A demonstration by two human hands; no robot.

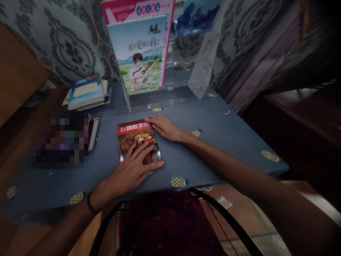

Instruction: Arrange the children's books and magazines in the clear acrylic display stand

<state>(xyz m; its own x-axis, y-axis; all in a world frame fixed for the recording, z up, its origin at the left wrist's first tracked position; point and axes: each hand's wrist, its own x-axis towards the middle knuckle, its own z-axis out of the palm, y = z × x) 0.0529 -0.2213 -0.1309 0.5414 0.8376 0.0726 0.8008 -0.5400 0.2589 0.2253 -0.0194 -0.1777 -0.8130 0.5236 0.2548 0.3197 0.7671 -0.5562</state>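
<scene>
A book (pixel 126 140) with a red title band and a dark, patterned cover lies flat on the table in front of me. My left hand (pixel 137 167) rests across its lower half, palm down with the fingers spread. At the book's upper right corner, my right hand (pixel 165 128) touches the edge with its fingers stretched out and lies partly on the tablecloth. Neither hand grips anything. Part of the cover picture is hidden under my left fingers.
Behind the book stands a clear acrylic rack (pixel 204 64) holding a light-blue book (pixel 144 49) and a pink one (pixel 119 10). A stack of books (pixel 86 94) sits at the back left, with a blurred-out pile (pixel 64 142) nearer. A blue pineapple-print cloth (pixel 226 142) covers the table.
</scene>
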